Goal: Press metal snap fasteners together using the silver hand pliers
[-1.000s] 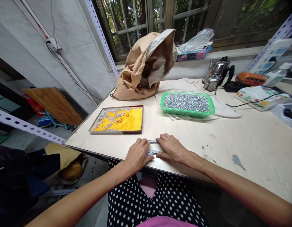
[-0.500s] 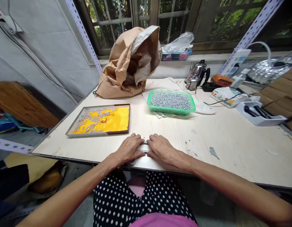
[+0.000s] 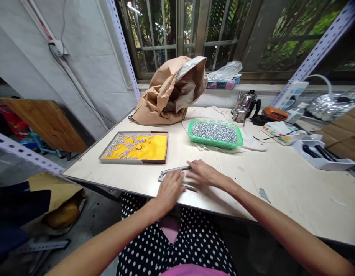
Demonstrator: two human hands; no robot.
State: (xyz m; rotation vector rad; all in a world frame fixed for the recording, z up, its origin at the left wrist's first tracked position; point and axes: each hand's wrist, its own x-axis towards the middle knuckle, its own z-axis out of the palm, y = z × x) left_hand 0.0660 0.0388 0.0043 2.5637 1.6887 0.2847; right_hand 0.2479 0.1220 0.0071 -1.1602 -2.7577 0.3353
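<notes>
A grey metal plier-like tool (image 3: 163, 174) lies on the table near its front edge, its two long handles spread apart to the right. My left hand (image 3: 171, 191) is over its middle, with fingers bent across it and the thumb by the lower handle; it covers much of the tool. Just right of it, my right hand (image 3: 205, 174) hovers low with loosely curled fingers apart, the fingertips at the end of the upper handle. A shallow tray (image 3: 153, 161) with a yellow sheet and scattered small metal pins stands behind to the left. Behind to the right is a green basket (image 3: 214, 143) full of similar pins.
A large crumpled brown paper bag (image 3: 158, 111) stands at the back. Metal kettles (image 3: 243, 109), an orange-and-black device (image 3: 273, 114) and a white tray with black-handled items (image 3: 324, 159) occupy the right side. A grey scrap (image 3: 264, 194) lies on the tabletop.
The view has turned left and upward. My right hand has loosened and drawn away from the tool, my left hand has moved onto its middle, and more of the tool shows.
</notes>
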